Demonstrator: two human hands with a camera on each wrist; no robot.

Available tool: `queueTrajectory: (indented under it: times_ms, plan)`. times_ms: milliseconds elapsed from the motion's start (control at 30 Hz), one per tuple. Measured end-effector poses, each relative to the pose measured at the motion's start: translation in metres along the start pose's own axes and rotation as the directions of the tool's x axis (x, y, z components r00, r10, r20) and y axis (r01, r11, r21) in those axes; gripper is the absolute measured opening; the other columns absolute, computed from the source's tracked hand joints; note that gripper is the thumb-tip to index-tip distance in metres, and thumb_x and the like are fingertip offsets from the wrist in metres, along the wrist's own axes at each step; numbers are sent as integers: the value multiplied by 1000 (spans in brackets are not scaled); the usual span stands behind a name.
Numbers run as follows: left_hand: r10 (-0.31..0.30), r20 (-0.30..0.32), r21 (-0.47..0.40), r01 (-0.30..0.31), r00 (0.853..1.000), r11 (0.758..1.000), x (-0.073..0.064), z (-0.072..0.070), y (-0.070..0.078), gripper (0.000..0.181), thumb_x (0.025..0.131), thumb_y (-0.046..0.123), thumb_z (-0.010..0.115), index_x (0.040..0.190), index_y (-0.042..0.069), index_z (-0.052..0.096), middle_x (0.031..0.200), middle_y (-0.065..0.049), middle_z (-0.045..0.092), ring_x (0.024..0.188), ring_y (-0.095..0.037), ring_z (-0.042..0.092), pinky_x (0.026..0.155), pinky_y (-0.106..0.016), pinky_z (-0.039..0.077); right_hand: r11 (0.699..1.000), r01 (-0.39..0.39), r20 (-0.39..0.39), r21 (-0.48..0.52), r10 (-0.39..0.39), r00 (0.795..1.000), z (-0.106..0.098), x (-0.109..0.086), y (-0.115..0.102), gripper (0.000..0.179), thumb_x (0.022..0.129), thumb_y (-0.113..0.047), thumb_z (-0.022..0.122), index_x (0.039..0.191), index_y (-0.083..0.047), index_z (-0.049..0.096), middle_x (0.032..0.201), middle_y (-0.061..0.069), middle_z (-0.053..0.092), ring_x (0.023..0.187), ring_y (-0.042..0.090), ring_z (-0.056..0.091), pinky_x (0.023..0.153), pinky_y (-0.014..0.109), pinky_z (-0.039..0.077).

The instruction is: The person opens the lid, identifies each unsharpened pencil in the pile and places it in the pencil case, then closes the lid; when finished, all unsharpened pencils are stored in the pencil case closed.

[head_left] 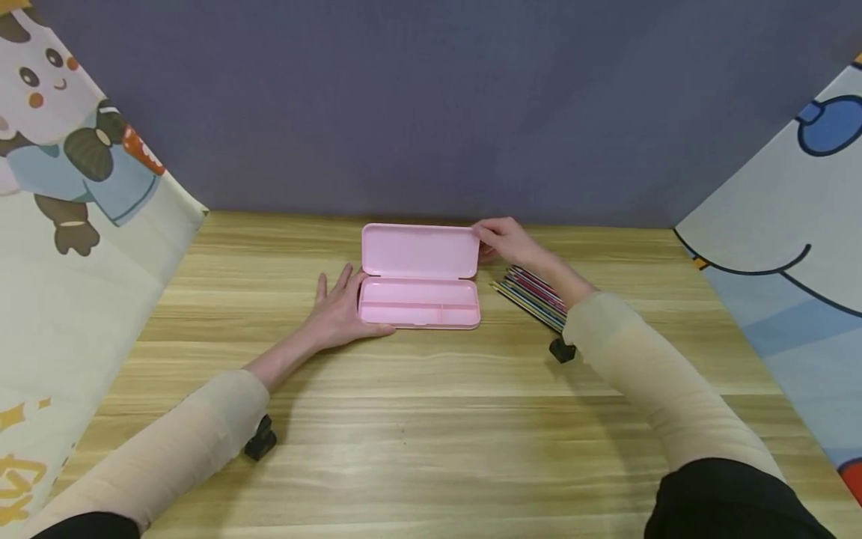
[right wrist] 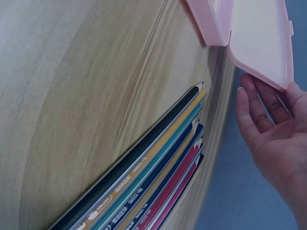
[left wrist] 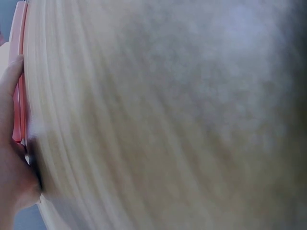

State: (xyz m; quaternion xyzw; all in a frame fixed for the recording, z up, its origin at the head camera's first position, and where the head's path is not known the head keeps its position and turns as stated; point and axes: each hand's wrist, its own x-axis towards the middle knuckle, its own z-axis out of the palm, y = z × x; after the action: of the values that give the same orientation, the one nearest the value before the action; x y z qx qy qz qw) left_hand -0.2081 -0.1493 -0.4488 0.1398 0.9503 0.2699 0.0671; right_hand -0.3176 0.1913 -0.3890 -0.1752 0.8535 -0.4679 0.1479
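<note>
A pink pencil case point(head_left: 419, 303) stands opened on the table, its lid point(head_left: 419, 251) raised at the back. Divided compartments show bare inside it. My left hand point(head_left: 339, 314) braces the case's left end, thumb along the front edge and the other fingers spread fairly straight. At the lid's upper right corner, my right hand point(head_left: 503, 238) pinches the edge, thumb on the rim and fingers behind, as the right wrist view shows. Several colored pencils point(right wrist: 158, 165) lie side by side under my right forearm, points toward the case.
The wood-grain table point(head_left: 404, 419) ends at a grey-blue panel point(head_left: 431, 112) close behind the case. Printed cartoon sheets point(head_left: 67, 284) slope along both sides. A small black piece point(head_left: 261, 438) hangs under each sleeve.
</note>
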Motion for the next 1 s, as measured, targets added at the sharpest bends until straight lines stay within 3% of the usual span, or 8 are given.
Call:
queueTrajectory:
  times_ms: [200,400,633,833,1000]
  plan:
    - [9,4,-1,-9,1000,1000,-3,-1,-1,110,72,64,84,154,13,33,172,-21,19,163,-35,5,128,-62,-14,1000,17,0,6,-17,1000,-1,-10,2,41,111,-22,44,138,5,59,118,31,67,108,46,69,96,53,60]
    - [11,9,14,-11,1000,1000,-6,-1,-3,109,72,64,83,154,13,33,171,-21,19,163,-34,4,128,-63,-14,997,66,-14,27,-65,998,-1,-20,-2,41,111,-23,46,142,2,57,124,30,67,109,46,69,93,55,60]
    - [20,18,10,-20,1000,1000,-7,-1,-3,108,72,65,83,153,13,33,172,-20,19,163,-34,4,128,-63,-14,996,50,-13,67,-49,999,-14,-37,3,44,109,-20,50,150,-3,50,138,32,60,122,51,62,102,60,54]
    - [23,15,5,-23,1000,1000,-7,0,-4,109,72,64,83,154,15,33,172,-20,19,163,-35,4,127,-63,-14,1000,25,-19,12,-24,1000,-35,-54,19,58,104,-15,61,158,-14,40,142,28,58,125,44,61,100,47,59]
    - [21,13,8,-21,1000,1000,-7,0,-4,109,72,65,83,154,15,32,172,-20,19,163,-36,5,127,-62,-15,1000,5,8,6,-5,1000,-51,-69,32,65,103,-13,62,161,-16,34,146,29,54,128,40,58,99,38,60]
